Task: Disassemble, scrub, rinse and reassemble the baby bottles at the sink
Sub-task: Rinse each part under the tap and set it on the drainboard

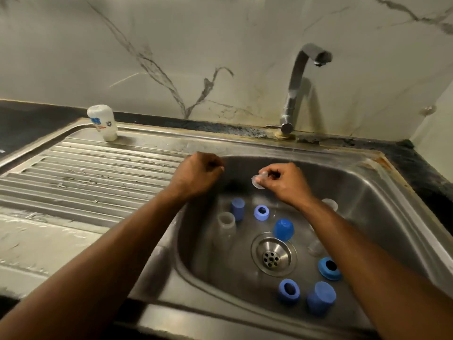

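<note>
Here a clear silicone teat (pixel 259 180) is pinched by the curled fingers of the right hand (pixel 284 184) above the far part of the sink (pixel 382 192). The left hand (pixel 196 175) is held curled just left of it, over the basin's far-left edge; whether anything is gripped in it cannot be told. Blue caps (pixel 283 229) and blue collar rings (pixel 261 212) are scattered around the drain (pixel 271 258), with a clear bottle (pixel 226 223) left of it. A white bottle (pixel 103 122) is stood far left on the drainboard (pixel 85 173).

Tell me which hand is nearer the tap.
Right. The right hand, pinching a clear teat, is over the basin below the tap and slightly left of its spout. The left hand, fingers curled, is farther left, at the drainboard edge.
</note>
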